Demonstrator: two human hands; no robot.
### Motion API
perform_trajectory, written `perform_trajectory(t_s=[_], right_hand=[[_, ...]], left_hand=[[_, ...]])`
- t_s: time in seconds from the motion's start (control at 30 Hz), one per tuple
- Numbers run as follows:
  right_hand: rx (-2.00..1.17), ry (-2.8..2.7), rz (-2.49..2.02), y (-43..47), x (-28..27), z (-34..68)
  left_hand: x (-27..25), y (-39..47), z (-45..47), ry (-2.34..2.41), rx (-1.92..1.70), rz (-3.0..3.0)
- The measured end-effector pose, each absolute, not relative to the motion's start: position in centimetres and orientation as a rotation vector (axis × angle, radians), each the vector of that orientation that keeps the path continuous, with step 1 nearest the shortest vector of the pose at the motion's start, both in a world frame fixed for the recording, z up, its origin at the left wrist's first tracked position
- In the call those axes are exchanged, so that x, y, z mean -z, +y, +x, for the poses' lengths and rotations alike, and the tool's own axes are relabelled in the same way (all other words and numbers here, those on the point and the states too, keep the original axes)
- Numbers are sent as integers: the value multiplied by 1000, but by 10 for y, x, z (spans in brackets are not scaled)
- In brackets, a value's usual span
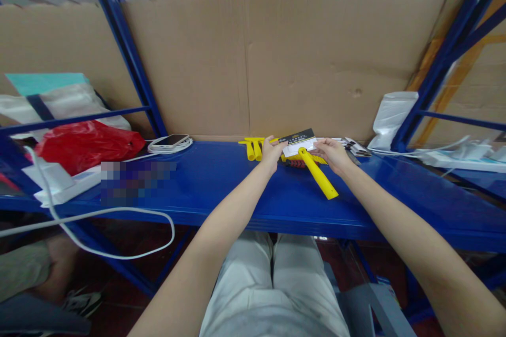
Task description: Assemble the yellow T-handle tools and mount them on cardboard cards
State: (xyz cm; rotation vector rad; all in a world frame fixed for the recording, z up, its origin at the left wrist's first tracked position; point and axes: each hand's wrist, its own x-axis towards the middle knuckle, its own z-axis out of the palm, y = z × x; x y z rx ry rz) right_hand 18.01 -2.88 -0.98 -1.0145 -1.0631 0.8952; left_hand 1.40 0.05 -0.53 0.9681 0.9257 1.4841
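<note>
A black-and-white card [299, 139] is held up above the blue shelf, tilted, between my two hands. My left hand [272, 151] is closed on its left end. At its lower right edge, the fingertips of my right hand [332, 152] pinch it. A yellow tapered handle [321, 178] overlaps the card's lower edge with its narrow end and slants down toward me; whether it is attached to the card cannot be seen. Several yellow T-shaped pieces [253, 150] lie left of my left hand. Behind and below the card, red-and-black items [296, 164] are partly hidden.
The blue shelf [213, 184] has a cardboard panel [190, 63] along its back. At left are a phone [173, 140] on a coiled white cable, a red plastic bag [90, 145] and a power strip [75, 184]. A white pouch [393, 118] leans at the right post.
</note>
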Motion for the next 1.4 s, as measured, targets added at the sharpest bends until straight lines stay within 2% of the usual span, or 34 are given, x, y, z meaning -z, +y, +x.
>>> perform_trajectory(t_s=[0.27, 0.53, 0.8, 1.4], right_hand=[[-655, -1198, -1148, -20, 17, 188], [90, -1574, -1271, -32, 10, 182], [105, -2006, -1271, -36, 14, 174], [298, -2168, -1313, -42, 12, 174]], left_hand=[[6, -2, 13, 928, -1339, 1061], [6, -1, 13, 994, -1447, 995], [5, -2, 12, 1009, -1484, 972], [11, 5, 13, 1006, -1534, 977]])
